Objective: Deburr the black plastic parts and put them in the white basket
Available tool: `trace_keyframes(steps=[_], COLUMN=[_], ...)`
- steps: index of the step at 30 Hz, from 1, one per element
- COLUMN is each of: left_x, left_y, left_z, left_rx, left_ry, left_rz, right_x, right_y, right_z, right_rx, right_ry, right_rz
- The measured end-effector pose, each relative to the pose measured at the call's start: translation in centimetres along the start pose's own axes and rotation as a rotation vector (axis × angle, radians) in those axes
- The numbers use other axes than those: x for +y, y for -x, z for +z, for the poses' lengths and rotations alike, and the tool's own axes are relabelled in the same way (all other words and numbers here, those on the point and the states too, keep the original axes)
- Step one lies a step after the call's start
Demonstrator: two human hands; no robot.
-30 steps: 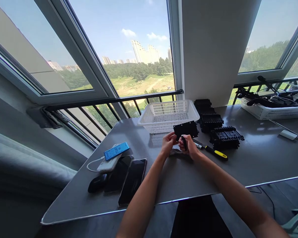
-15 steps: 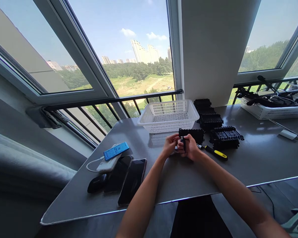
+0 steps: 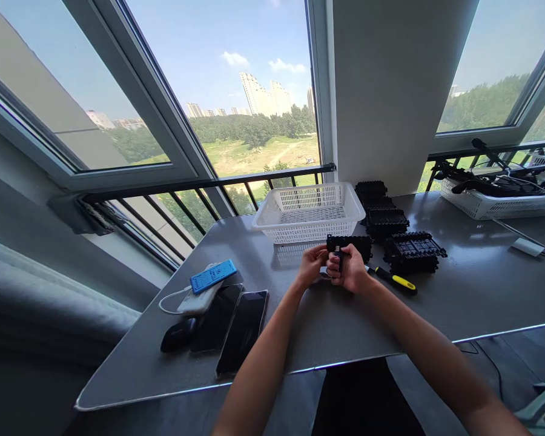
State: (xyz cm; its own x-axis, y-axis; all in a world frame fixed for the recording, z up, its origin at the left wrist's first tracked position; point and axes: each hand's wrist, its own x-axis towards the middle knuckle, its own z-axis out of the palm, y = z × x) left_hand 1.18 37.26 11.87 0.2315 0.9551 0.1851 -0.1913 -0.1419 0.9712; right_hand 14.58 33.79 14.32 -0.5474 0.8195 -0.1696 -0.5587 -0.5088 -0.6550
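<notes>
My right hand (image 3: 352, 270) has its fingers wrapped round a small black piece with a pale metallic tip (image 3: 338, 251); its exact kind is too small to make out. Close by on the left, my left hand (image 3: 312, 266) has its fingertips pinched together near that piece, and what they grip is hidden. Directly beyond both hands stands a black ridged plastic block (image 3: 361, 243), partly covered by the fingers. A yellow-and-black-handled tool (image 3: 396, 280) lies just right of my right hand, its pale end partly behind the wrist.
A white perforated basket (image 3: 309, 233) stands beyond the hands. Several black ridged blocks (image 3: 413, 248) sit to the right. Phones (image 3: 243, 333), a blue-screened device (image 3: 213, 277) and a black mouse (image 3: 178, 335) lie left. Another white basket (image 3: 504, 206) holds black cables.
The right-hand fingers and the small black piece have shifted slightly right and tilted. My left hand has hardly moved.
</notes>
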Motion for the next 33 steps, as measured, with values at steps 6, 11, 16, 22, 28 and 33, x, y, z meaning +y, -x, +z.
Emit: trace_keyframes(steps=[6, 11, 16, 22, 28, 33], left_x=[-0.2, -0.2, -0.2, -0.4, -0.4, -0.3], left_y=[-0.1, -0.3, -0.5, -0.6, -0.7, -0.8], left_z=[-0.5, -1.0, -1.4, -1.8, -1.8, -1.8], left_rx=[0.019, 0.072, 0.091, 0.117, 0.183, 0.23], left_ry=[0.079, 0.092, 0.078, 0.077, 0.132, 0.218], left_rz=[-0.042, -0.034, -0.012, -0.018, -0.027, -0.046], right_x=[-0.7, -1.3, -1.8, -2.4, -2.5, -1.5], right_y=[0.2, 0.4, 0.6, 1.0, 1.0, 0.2], right_z=[-0.4, -0.6, -0.9, -1.3, -0.9, -0.6], right_rx=[0.036, 0.073, 0.12, 0.119, 0.063, 0.201], right_ry=[-0.054, -0.091, -0.121, -0.223, -0.184, 0.075], right_rz=[-0.029, -0.078, -0.131, -0.178, -0.203, -0.321])
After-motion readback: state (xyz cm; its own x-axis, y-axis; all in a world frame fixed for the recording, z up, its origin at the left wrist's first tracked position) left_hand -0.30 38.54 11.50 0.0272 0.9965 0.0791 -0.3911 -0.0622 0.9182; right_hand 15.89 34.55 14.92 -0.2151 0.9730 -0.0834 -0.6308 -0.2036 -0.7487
